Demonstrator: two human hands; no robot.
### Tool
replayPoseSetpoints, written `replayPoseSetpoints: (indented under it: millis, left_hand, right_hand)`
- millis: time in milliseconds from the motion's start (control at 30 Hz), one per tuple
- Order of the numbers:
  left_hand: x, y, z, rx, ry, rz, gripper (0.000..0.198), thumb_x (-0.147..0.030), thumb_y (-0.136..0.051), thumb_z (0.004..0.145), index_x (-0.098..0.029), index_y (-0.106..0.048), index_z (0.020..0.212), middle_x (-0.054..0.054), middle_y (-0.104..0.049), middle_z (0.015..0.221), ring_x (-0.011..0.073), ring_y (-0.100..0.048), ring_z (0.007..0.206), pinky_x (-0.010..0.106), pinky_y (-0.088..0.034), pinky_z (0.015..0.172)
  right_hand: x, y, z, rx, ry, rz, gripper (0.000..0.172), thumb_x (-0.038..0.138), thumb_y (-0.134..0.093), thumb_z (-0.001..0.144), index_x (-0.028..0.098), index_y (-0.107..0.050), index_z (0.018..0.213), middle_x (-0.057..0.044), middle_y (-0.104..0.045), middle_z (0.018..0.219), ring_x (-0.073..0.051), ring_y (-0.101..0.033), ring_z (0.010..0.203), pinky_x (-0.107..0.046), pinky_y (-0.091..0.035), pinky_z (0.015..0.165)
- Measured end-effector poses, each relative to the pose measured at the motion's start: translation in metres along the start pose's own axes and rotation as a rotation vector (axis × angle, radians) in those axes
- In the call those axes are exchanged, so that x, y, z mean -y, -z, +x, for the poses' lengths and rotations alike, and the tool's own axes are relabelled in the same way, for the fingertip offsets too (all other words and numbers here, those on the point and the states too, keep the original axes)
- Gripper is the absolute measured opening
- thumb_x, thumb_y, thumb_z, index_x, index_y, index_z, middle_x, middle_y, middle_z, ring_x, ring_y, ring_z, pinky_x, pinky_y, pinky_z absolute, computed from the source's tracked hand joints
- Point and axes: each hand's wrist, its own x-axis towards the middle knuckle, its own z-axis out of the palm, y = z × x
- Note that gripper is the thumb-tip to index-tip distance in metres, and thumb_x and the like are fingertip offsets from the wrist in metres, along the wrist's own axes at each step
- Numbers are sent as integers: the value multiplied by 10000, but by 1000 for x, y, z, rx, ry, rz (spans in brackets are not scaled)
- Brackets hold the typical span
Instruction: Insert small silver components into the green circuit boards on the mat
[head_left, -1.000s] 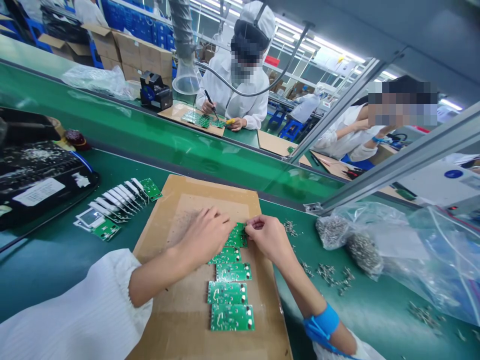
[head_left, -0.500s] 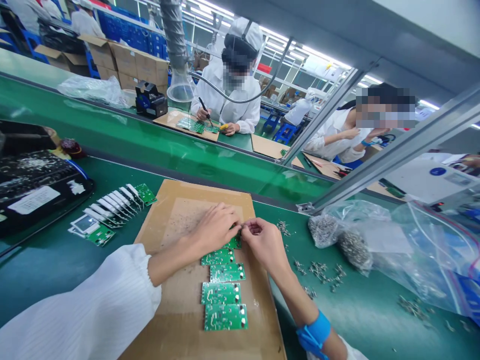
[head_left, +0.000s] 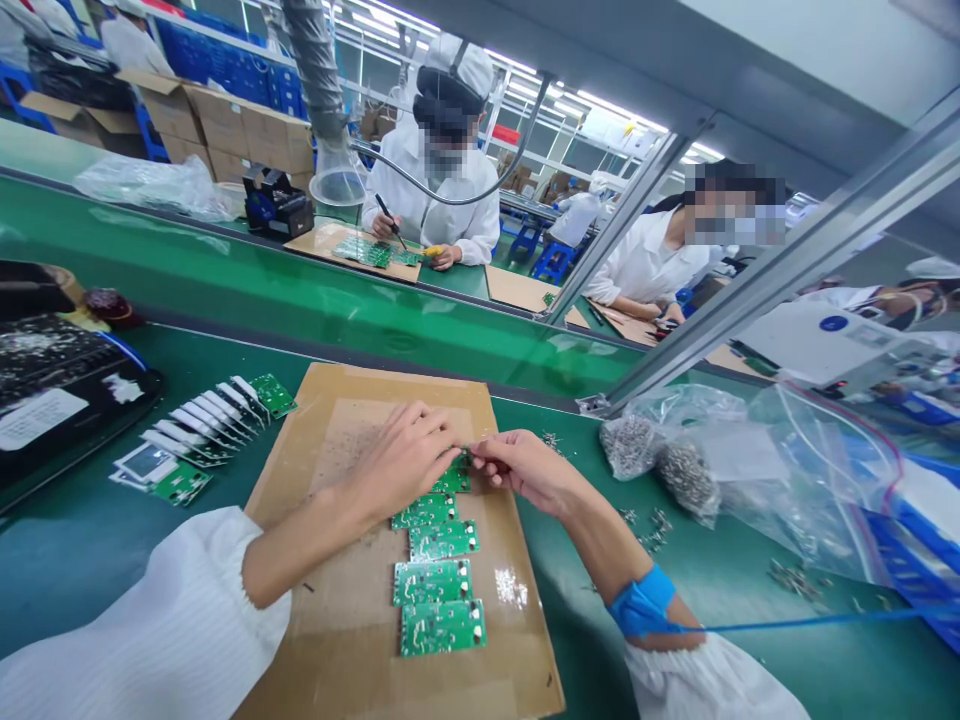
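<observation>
Blue cord (head_left: 825,622) newly beside right hand (head_left: 525,470)

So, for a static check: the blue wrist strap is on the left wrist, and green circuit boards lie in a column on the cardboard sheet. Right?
No: the blue wrist strap is on the right wrist, as the head view shows. The green circuit boards do lie in a column on the cardboard sheet.

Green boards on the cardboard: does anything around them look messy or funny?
Yes. Tiny metal parts lie scattered loose on the green belt, to the right of the cardboard sheet, outside the clear plastic bag that holds more like them. They look spilled.
</observation>
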Motion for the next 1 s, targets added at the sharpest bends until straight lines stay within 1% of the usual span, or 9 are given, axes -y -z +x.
replayPoseSetpoints:
  millis: [67,167,267,467,600,700,800,933,1000]
  left_hand:
    - [4,2,-9,28,-9,35,206,-177,-501,977,-184,-693,1051,65,-677,1056,255,-497,1001,407,-437,867]
    - [10,5,-22,83,-19,71,263,-60,-527,907,-205,-721,1010,39,-710,1067,254,-509,996,398,-428,865]
    - [11,7,-27,134,-36,106,263,-51,-556,887,-212,-733,999,25,-735,1041,253,-520,962,393,-414,851]
    - [2,7,-28,177,-8,195,282,-46,-558,879,-178,-720,1067,63,-735,972,284,-536,960,419,-382,840]
    - [-2,8,-30,198,2,219,333,-29,-561,860,-166,-705,1127,78,-736,999,294,-545,973,426,-378,840]
    - [-1,8,-32,192,-4,220,369,-12,-565,838,-164,-702,1146,80,-739,1018,299,-548,970,431,-387,836]
    - [3,6,-33,151,-9,209,374,-8,-551,841,-174,-704,1140,72,-739,1021,292,-552,947,429,-405,821]
    - [8,1,-35,95,-33,165,338,-40,-535,875,-202,-706,1117,53,-733,1095,265,-555,951,416,-435,825]
    - [10,-1,-36,67,-41,147,311,-58,-523,889,-206,-715,1084,53,-733,1101,268,-553,955,424,-445,826]
  right_hand:
    - [-1,3,4,-56,-1,-78,210,231,-748,693,135,-639,541,-9,-624,587,-58,-450,486,-175,-360,447]
    - [-4,2,10,-123,-4,-186,233,165,-726,702,146,-616,497,-12,-632,547,-73,-486,453,-179,-379,429]
    - [-3,-3,12,-155,-12,-259,241,126,-694,710,154,-603,489,1,-626,522,-73,-502,412,-172,-381,402]
    - [3,-7,12,-173,-54,-345,271,118,-673,729,163,-575,480,12,-603,487,-76,-509,380,-168,-397,381]
    - [3,-10,16,-170,-79,-395,328,114,-672,746,177,-532,456,37,-523,422,-91,-520,371,-176,-416,384]
    - [6,-9,18,-156,-86,-429,359,122,-675,753,187,-507,442,35,-520,416,-103,-530,369,-197,-436,395]
    - [12,4,8,-156,-55,-487,296,143,-690,751,179,-563,486,27,-562,456,-115,-552,377,-214,-445,416]
    - [9,37,-23,-318,56,-666,73,177,-664,790,181,-678,718,6,-681,652,-108,-557,374,-227,-407,422]
    - [1,50,-35,-353,99,-831,80,192,-630,831,187,-708,813,-16,-726,771,-113,-566,383,-249,-417,449]
